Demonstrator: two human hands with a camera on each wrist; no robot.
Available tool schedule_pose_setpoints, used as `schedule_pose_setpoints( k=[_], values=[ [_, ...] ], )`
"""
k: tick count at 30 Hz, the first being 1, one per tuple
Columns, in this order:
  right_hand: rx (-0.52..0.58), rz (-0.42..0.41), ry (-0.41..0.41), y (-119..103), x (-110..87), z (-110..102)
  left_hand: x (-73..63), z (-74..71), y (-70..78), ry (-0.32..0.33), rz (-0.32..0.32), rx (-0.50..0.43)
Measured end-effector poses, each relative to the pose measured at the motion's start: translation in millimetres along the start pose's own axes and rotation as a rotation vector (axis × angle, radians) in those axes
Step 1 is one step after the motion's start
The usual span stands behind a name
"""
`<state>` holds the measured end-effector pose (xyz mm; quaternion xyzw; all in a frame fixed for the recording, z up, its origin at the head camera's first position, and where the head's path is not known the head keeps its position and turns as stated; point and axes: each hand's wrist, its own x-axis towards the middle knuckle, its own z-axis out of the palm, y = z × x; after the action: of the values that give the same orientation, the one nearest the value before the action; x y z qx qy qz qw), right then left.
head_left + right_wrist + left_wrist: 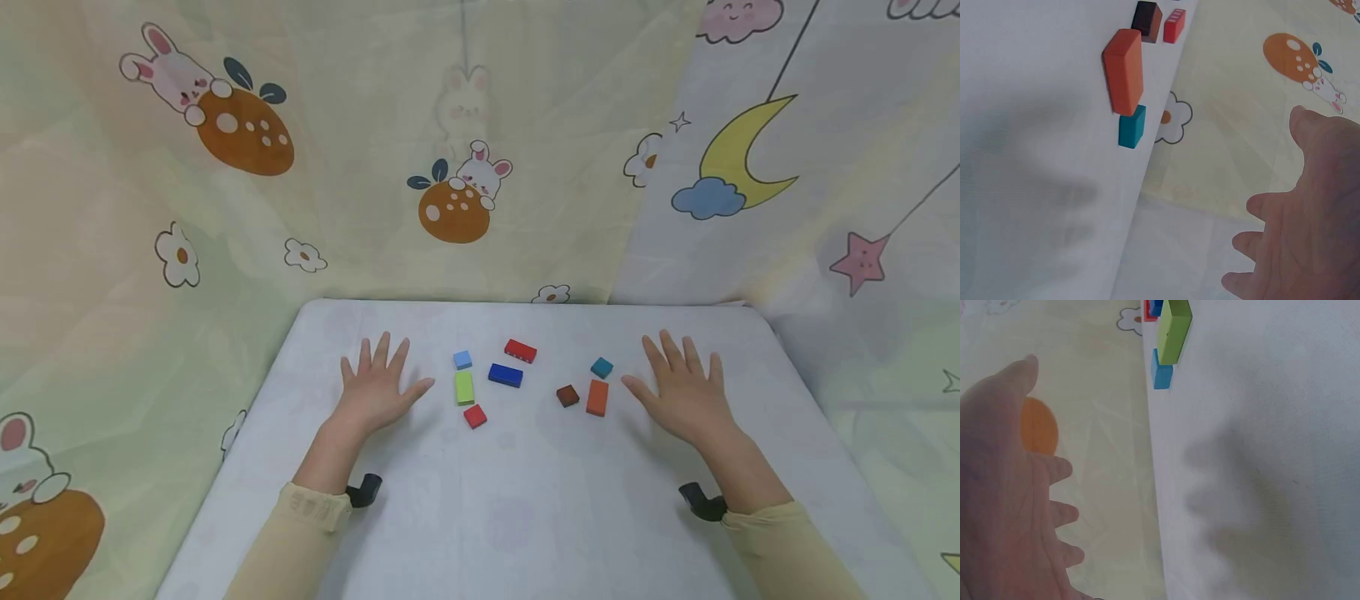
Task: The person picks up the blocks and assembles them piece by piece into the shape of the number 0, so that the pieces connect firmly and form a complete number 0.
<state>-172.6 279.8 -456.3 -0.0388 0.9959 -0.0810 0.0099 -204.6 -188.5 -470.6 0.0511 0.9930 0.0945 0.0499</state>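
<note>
We've got left hand point(375, 390) and right hand point(686, 398) spread, gripping nothing, and one hasty inward swipe could knock the teal block point(602, 367) askew!

Eight blocks point(506, 375) lay on the table point(525, 508) between the left hand point(372, 393) and right hand point(686, 402), before a cloth point(352, 167).
</note>
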Motion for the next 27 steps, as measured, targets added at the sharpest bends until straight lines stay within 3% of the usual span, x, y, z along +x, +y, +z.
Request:
schedule_pose_setpoints(
  k=[8,14,19,27],
  values=[
    [0.046,-0.019,-0.017,1.9,-0.3,5.2,7.0,11.2,3.7,-0.028,0.035,-0.017],
    [0.214,-0.095,0.009,-7.7,13.5,13.0,26.7,26.1,19.3,0.003,0.128,-0.096],
    [0.397,-0.123,-0.035,-30.5,33.9,28.1,44.2,33.2,45.0,-0.031,0.205,-0.187],
    [0.468,-0.118,-0.162,-84.8,64.5,51.9,67.7,46.6,75.3,-0.078,0.293,-0.107]
  ],
)
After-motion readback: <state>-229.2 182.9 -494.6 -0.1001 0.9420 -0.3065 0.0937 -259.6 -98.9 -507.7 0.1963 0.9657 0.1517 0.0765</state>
